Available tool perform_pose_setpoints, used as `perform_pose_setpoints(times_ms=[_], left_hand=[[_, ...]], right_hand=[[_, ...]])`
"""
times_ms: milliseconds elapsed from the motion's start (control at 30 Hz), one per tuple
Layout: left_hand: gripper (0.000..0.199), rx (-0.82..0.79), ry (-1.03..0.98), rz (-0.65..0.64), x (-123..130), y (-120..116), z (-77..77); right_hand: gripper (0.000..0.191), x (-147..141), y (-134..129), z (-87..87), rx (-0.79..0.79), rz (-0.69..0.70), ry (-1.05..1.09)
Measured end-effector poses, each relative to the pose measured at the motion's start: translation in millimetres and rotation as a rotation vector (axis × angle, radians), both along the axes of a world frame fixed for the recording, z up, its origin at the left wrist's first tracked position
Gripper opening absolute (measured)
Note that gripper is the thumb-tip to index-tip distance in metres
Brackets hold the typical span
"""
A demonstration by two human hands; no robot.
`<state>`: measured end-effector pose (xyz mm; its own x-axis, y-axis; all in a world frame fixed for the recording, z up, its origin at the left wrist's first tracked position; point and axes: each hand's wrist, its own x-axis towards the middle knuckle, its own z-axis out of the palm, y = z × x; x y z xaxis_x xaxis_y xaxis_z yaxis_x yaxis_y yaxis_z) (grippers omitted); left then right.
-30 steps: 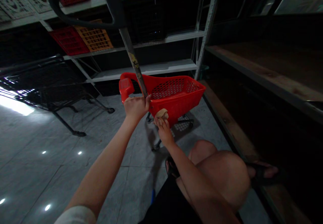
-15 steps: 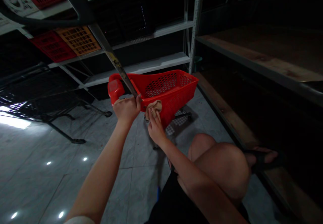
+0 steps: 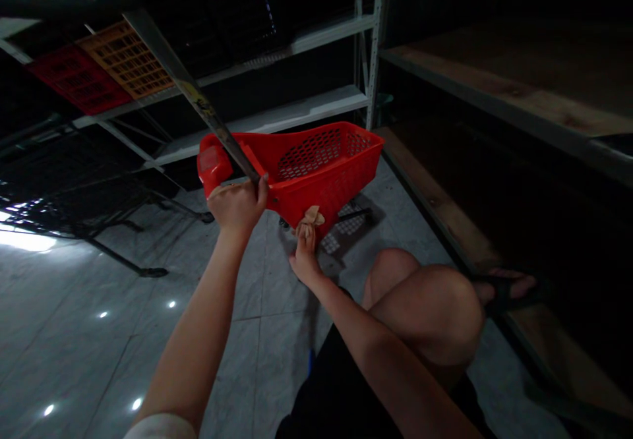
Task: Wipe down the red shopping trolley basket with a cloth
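Observation:
A small red plastic shopping cart [image 3: 291, 202] with perforated basket sides stands on the floor ahead of me. My left hand [image 3: 237, 207] is closed on its near rear edge, at the foot of a worn metal pole [image 3: 198, 99] that slants up to the left. The hand hides exactly what the fingers wrap round. Lower on the cart's near side, my right hand [image 3: 306, 254] has its fingers bunched on a crumpled beige cloth [image 3: 312, 216] and presses it against the red plastic. The cart's red handle piece [image 3: 213, 164] juts out left of my left hand.
Behind the cart runs a white metal shelf rack [image 3: 316, 106] bearing a red crate [image 3: 79, 78] and an orange crate [image 3: 126, 57]. A dark wire cart [image 3: 99, 228] stands at left. Wooden-edged shelving [image 3: 494, 89] lines the right side, close to my bent knees [image 3: 430, 307].
My right hand and the cloth have slid down the cart's near side. My left hand keeps its hold, while the view has shifted slightly.

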<state>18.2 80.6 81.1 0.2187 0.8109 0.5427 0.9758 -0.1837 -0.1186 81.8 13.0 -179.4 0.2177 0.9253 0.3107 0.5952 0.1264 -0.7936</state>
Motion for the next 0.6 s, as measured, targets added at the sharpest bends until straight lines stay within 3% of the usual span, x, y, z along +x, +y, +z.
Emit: perform_pose_setpoints(times_ms=[167, 233, 333, 467, 600], left_hand=[[0.043, 0.091, -0.154, -0.144, -12.1, -7.6, -12.8], [0.031, 0.210, -0.281, -0.238, -16.2, -19.2, -22.5], [0.026, 0.322, -0.309, -0.415, -10.4, -36.3, -32.0], [0.028, 0.092, -0.012, -0.635, 27.1, -31.9, -21.8], [0.037, -0.183, 0.232, -0.550, 67.3, 2.5, -5.2]], right_hand=[[0.092, 6.2, 11.2, 59.9, 0.223, 0.054, -0.026], [0.089, 14.0, 14.7, 69.3, 0.266, 0.070, -0.045], [0.084, 20.8, 16.6, 51.2, 0.217, 0.046, -0.049], [0.073, 19.8, 11.5, -1.1, 0.068, 0.017, -0.073], [0.077, 18.9, 1.3, -34.0, -0.022, 0.056, -0.101]])
